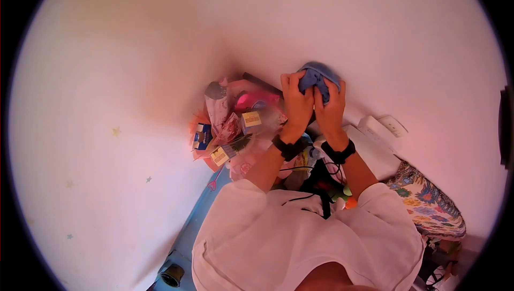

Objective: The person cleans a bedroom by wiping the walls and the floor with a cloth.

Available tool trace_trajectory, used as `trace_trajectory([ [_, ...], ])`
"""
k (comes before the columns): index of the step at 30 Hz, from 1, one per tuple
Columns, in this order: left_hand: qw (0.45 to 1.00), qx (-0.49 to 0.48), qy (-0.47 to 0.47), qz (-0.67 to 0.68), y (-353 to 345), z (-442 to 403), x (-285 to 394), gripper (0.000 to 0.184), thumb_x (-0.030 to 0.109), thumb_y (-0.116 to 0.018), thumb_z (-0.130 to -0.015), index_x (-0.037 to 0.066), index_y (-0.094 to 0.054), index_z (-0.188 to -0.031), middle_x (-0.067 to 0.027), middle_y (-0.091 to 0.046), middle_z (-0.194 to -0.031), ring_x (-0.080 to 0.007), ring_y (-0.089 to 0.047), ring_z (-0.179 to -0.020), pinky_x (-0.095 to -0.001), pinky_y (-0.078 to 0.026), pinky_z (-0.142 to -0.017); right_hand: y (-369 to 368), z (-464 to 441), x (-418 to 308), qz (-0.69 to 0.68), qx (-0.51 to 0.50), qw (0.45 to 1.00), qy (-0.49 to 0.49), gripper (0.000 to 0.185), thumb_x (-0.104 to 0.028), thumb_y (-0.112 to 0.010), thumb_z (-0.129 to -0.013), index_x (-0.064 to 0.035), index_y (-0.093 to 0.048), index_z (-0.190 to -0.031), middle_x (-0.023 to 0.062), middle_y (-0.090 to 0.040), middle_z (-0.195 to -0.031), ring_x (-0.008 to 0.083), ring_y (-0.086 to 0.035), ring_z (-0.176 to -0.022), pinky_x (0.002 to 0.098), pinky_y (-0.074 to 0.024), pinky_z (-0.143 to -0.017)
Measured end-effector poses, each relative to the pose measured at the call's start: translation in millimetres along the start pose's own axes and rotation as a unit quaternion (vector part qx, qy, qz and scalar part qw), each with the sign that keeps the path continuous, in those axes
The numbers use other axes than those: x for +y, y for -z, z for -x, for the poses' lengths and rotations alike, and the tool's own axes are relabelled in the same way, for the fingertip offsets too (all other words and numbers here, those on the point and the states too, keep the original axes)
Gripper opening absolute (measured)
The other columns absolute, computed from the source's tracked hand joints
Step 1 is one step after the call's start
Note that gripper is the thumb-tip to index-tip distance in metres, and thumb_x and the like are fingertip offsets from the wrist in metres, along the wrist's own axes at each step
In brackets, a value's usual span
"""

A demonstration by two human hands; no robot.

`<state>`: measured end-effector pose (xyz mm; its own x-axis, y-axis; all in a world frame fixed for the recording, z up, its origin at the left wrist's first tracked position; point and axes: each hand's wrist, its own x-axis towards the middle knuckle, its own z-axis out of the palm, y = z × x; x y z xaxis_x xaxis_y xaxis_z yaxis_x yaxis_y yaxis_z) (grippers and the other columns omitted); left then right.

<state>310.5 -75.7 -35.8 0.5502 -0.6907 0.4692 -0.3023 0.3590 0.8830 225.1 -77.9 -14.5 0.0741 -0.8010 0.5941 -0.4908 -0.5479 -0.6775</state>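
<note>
Both hands are raised in front of me, close to the white wall, with a bunched blue cloth [317, 77] between them. My left hand [297, 97] grips the cloth's left side, fingers curled into the folds. On its right side my right hand [330, 101] has its fingers closed around the fabric. The thumbs lie near each other at the cloth's lower edge. Each wrist wears a black band. Part of the cloth is hidden behind the fingers, and its top edge looks slightly blurred.
Left of my hands sits a pile of pink-wrapped bouquets [217, 106] with small boxes [250, 122]. A white power strip [393, 125] lies by the wall at right, near a flower-patterned fabric [428, 197]. A dark cup [172, 274] stands on a blue surface [199, 218].
</note>
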Motion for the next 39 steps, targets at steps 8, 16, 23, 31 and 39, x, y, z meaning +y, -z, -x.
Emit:
trace_trajectory([
  [8,0.996,0.057,0.009,0.072,13.9,-78.1,19.6,0.03,-0.001,-0.059,-0.084,-0.002,-0.053,-0.113,-0.0142,-0.053,-0.108,-0.0269,-0.053,-0.1,-0.0368,-0.044,-0.089,-11.2,-86.0,-69.0,-0.012,-0.035,0.994,0.102,0.028,-0.01,-0.062,-0.086,-0.0101,-0.061,-0.114,0.0191,-0.051,-0.111,0.0398,-0.06,-0.088,0.0448,-0.0512,-0.071],
  [16,0.995,0.017,-0.052,0.081,-6.3,-57.5,91.3,0.028,-0.005,-0.057,-0.083,-0.003,-0.055,-0.11,-0.0156,-0.052,-0.109,-0.0292,-0.054,-0.1,-0.0366,-0.044,-0.089,52.7,-66.7,-74.7,-0.017,0.065,0.995,0.078,0.029,-0.005,-0.065,-0.084,-0.0085,-0.061,-0.113,0.0167,-0.051,-0.105,0.0349,-0.061,-0.081,0.0409,-0.0517,-0.068],
  [23,0.981,-0.085,-0.132,0.112,-41.8,-16.0,124.8,0.033,-0.009,-0.06,-0.077,0.002,-0.056,-0.108,-0.0143,-0.05,-0.101,-0.0299,-0.053,-0.092,-0.0358,-0.046,-0.079,117.4,-40.4,-48.3,-0.011,0.159,0.985,0.059,0.029,-0.001,-0.068,-0.081,-0.0022,-0.059,-0.109,0.0146,-0.053,-0.101,0.028,-0.059,-0.085,0.0339,-0.0495,-0.073],
  [31,0.986,-0.125,-0.107,0.021,-15.6,-14.5,96.7,0.033,-0.007,-0.062,-0.077,0.002,-0.056,-0.108,-0.0171,-0.05,-0.102,-0.0347,-0.054,-0.093,-0.0389,-0.046,-0.079,87.5,-11.8,-26.3,-0.099,0.097,0.99,0.012,0.034,-0.005,-0.07,-0.082,-0.0012,-0.058,-0.114,0.0158,-0.052,-0.105,0.0294,-0.057,-0.091,0.0343,-0.0477,-0.08],
  [39,0.986,-0.139,-0.087,0.003,0.8,37.1,144.1,0.039,-0.011,-0.062,-0.077,0.004,-0.056,-0.113,-0.0158,-0.048,-0.107,-0.0324,-0.056,-0.091,-0.036,-0.048,-0.075,138.3,26.7,-32.4,-0.152,0.069,0.984,0.057,0.041,0.001,-0.072,-0.077,0.0002,-0.059,-0.116,0.0136,-0.053,-0.106,0.0252,-0.057,-0.093,0.0322,-0.0475,-0.079],
])
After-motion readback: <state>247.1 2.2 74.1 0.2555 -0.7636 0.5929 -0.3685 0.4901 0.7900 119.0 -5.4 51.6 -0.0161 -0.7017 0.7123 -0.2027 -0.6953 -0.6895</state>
